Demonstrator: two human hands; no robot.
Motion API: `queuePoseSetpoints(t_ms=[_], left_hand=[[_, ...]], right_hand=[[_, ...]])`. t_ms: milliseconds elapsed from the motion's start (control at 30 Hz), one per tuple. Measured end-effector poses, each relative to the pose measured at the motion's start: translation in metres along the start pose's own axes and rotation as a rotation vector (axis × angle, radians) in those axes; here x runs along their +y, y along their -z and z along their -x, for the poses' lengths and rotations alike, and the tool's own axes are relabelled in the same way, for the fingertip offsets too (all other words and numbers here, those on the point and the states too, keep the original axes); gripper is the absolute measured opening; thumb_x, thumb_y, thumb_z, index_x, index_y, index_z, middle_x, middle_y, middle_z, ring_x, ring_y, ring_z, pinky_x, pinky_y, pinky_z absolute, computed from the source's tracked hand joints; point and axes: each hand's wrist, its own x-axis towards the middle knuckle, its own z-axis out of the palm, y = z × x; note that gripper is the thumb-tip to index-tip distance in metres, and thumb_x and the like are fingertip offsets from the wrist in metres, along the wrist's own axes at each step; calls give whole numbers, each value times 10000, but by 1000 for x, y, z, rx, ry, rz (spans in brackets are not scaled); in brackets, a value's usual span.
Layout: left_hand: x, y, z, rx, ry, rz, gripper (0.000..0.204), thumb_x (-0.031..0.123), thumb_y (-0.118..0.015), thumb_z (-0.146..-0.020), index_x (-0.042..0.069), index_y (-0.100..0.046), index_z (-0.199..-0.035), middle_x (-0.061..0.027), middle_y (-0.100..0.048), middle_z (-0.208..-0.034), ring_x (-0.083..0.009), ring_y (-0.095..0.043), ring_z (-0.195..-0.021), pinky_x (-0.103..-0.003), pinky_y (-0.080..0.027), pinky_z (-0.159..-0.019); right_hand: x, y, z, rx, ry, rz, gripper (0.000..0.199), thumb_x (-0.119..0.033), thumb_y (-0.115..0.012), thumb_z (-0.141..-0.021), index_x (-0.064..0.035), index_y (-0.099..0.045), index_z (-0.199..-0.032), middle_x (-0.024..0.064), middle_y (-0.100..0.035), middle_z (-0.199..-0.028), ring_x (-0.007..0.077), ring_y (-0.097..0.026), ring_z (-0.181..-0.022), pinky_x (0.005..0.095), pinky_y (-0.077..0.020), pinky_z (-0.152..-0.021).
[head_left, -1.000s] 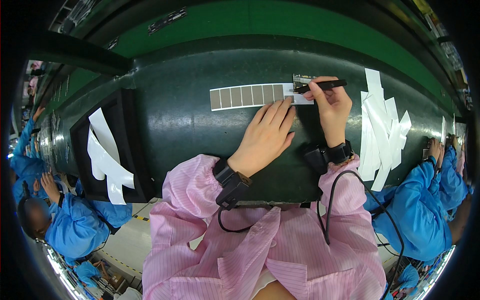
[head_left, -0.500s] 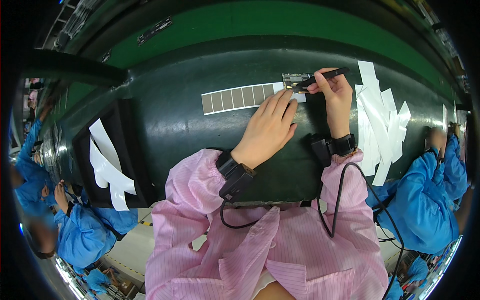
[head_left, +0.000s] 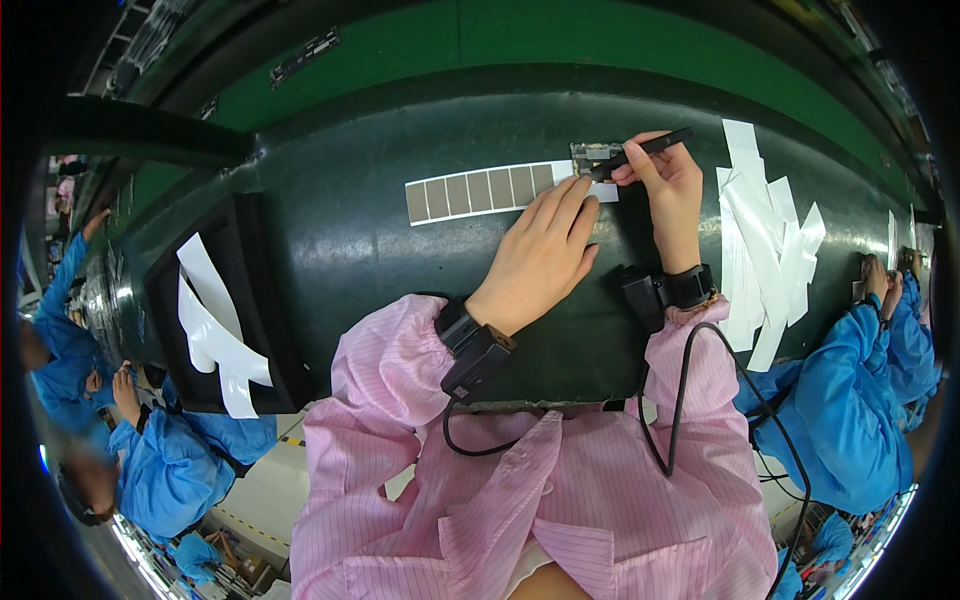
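Note:
My left hand (head_left: pixel 535 255) lies palm down with its fingers stretched out, the fingertips on a white backing strip (head_left: pixel 562 171) beside a small circuit board (head_left: pixel 592 152). Grey-brown rectangular stickers (head_left: pixel 458 197) sit in a row along the strip, left of my fingers. My right hand (head_left: pixel 662 190) grips a slim black pen-like tool (head_left: pixel 655 145), its exact kind unclear. The tool slants down leftward, its tip over the board close to my left fingertips. The board's lower part is partly covered by fingers and tool.
A heap of white glossy strips (head_left: pixel 760 240) lies right of my right hand. At the left, a black tray (head_left: pixel 262 300) holds several curled white strips (head_left: pixel 208 310). The dark green bench (head_left: pixel 370 270) carries everything. Cabled wrist devices (head_left: pixel 480 360) are on both wrists. Blue-clothed people sit at both sides.
The tool tip has moved slightly left and down over the board, nearer my left fingertips. My left hand keeps its place on the strip.

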Motion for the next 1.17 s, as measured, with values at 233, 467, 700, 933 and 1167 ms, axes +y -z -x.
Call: queuePoseSetpoints(t_ms=[233,467,700,933,1167], left_hand=[[0,0,0,-3,7,0,514,168,-682,-780,-19,-491,-1219,-176,-425,-1335,-325,-436,-1243,-408,-380,-1036],[0,0,-2,14,5,-15,553,176,-686,-776,-31,-478,-1244,-175,-416,-1359,-322,-455,-1210,-402,-392,-1016],[-1,-2,-15,62,-24,-67,564,173,-697,-761,-32,-482,-1240,-162,-490,-1276,-311,-492,-1145,-394,-413,-969],[-24,-1,-63,86,-85,19,486,144,-720,-742,10,-537,-1173,-123,-535,-1132,-290,-514,-1055,-392,-424,-870],[-41,9,-90,6,-213,87,519,218,-759,-717,62,-542,-1162,-87,-539,-1049,-265,-502,-1030,-416,-390,-904]], right_hand=[[0,-1,-1,9,-9,18,135,-28,-632,-889,37,-583,-997,83,-648,-786,131,-651,-674,235,-526,-600],[-4,-4,2,7,0,51,127,-25,-638,-883,36,-594,-986,74,-650,-784,120,-647,-669,230,-525,-606],[-17,5,1,162,164,113,120,-31,-642,-882,28,-602,-979,61,-652,-820,106,-641,-699,219,-518,-634],[-17,22,-3,194,160,106,120,-61,-633,-898,4,-605,-995,59,-645,-798,108,-632,-692,223,-497,-637],[-9,38,-6,181,195,121,144,-80,-594,-924,-23,-597,-1056,70,-659,-843,108,-618,-687,226,-509,-643]])
